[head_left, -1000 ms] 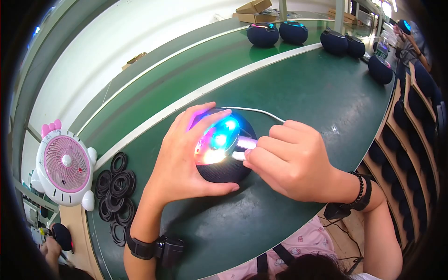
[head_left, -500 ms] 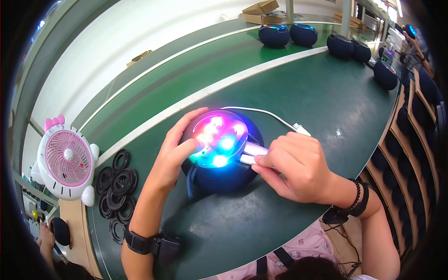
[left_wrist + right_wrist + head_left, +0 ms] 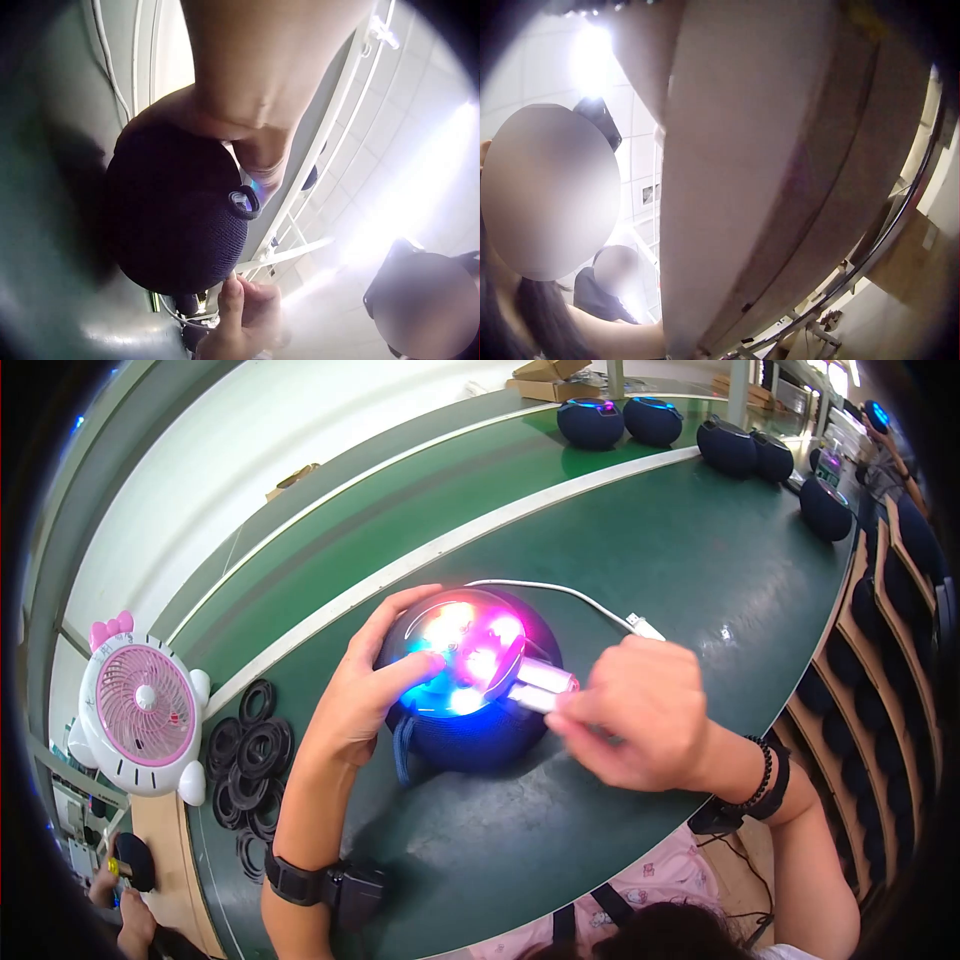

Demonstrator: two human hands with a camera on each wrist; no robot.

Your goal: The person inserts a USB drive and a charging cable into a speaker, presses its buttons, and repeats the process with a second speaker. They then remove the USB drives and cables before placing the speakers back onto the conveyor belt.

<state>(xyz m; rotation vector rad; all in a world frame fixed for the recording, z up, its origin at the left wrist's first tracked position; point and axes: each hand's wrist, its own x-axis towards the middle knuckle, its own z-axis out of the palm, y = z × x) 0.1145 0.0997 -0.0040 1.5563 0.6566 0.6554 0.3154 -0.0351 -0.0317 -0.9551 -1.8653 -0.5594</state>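
Observation:
A round dark-blue fabric speaker (image 3: 440, 748) has a brightly lit, multicoloured top. My left hand (image 3: 352, 695) holds it, fingers round the far left side and thumb on the lit top. A fabric loop (image 3: 246, 202) hangs from its side in the left wrist view. Two short sticks jut from the speaker's right side: a shiny silver-pink one (image 3: 548, 676) and, nearer me, a white one (image 3: 533, 700). My right hand (image 3: 645, 710), blurred, pinches the white one's outer end between thumb and forefinger. A white cable (image 3: 560, 595) runs behind the speaker to a loose USB plug (image 3: 645, 627).
Black rings (image 3: 262, 748) lie in a heap on the left, beside a pink-and-white fan (image 3: 146, 710). More speakers (image 3: 590, 425) stand along the back of the green table (image 3: 640, 540). Racked speakers between cardboard dividers (image 3: 880, 650) fill the right side. Other people work at both edges.
My left hand has shifted its hold, bringing the thumb onto the lit top, and the speaker has turned so its loop shows. My right hand has moved slightly right, uncovering the USB plug. The light colours have changed.

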